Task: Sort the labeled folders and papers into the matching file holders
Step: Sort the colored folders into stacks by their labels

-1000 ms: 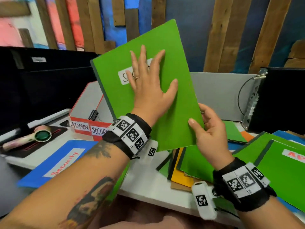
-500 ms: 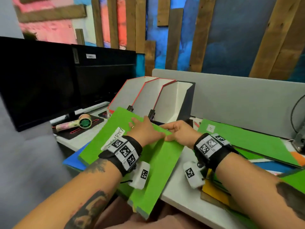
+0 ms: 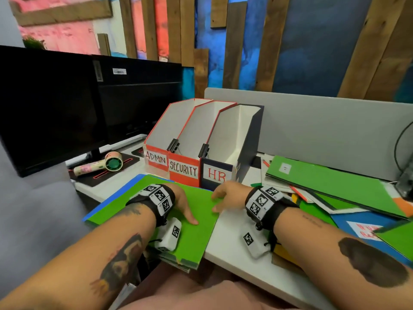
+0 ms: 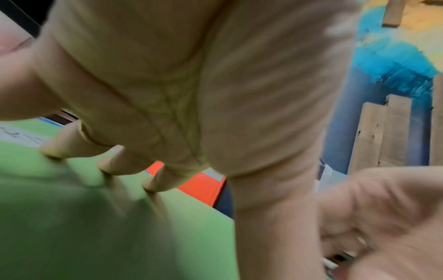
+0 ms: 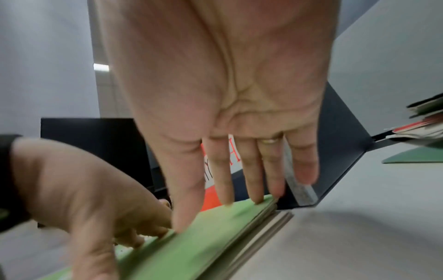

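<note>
Both hands lay flat, fingers straight: left hand (image 3: 182,203) pressed the green folder (image 3: 196,233) (atop a blue one), right hand (image 3: 225,195) touched its edge.

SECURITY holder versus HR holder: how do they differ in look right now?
The SECURITY holder has an orange-red front and red-trimmed edges; the HR holder has a dark navy front and dark outer wall. SECURITY is lettered in black, HR in red. SECURITY stands in the middle of the row, HR at its right end, nearest the right hand. Both have white insides, show no folders inside, and are clipped together.
</note>
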Available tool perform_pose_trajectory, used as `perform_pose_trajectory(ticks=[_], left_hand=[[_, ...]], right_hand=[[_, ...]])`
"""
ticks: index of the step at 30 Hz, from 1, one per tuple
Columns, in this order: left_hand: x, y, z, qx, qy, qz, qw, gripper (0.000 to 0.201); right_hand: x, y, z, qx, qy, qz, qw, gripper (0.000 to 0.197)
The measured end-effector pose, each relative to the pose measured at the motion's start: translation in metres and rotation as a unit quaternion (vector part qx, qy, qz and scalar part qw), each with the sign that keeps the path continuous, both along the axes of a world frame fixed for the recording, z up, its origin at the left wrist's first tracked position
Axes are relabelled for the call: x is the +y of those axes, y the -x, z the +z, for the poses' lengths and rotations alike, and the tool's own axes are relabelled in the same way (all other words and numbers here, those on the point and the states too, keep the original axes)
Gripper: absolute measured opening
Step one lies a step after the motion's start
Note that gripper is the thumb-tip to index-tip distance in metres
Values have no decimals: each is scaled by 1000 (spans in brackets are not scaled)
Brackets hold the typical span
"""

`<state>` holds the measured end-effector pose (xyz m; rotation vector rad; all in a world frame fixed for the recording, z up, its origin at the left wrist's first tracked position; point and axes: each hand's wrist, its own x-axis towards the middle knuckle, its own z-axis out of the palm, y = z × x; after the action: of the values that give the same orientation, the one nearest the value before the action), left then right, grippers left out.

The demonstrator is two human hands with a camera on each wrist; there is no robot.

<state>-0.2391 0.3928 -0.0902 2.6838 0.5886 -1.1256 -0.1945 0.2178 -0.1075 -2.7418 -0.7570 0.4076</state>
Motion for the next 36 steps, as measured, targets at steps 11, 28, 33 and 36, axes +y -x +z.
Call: perform_pose_trajectory(ticks=[11,28,33,36], left_hand=[[-59,-21,31,-245,-15,-176,953,67],[-187,-39,-36,-167,253,-72,950,78],[-195,-47,-53,-139,321,-16,937,77],[-200,-45,-49,-147,370,-9,917,76]], right_hand=[[-106,45,19,65,-182,-130,972,49],[-209,128,-2,125,-61,-231,963,111],[-204,136,-17,89,14,-218,972,134],[-199,137,-20,81,23,-229,970,140]])
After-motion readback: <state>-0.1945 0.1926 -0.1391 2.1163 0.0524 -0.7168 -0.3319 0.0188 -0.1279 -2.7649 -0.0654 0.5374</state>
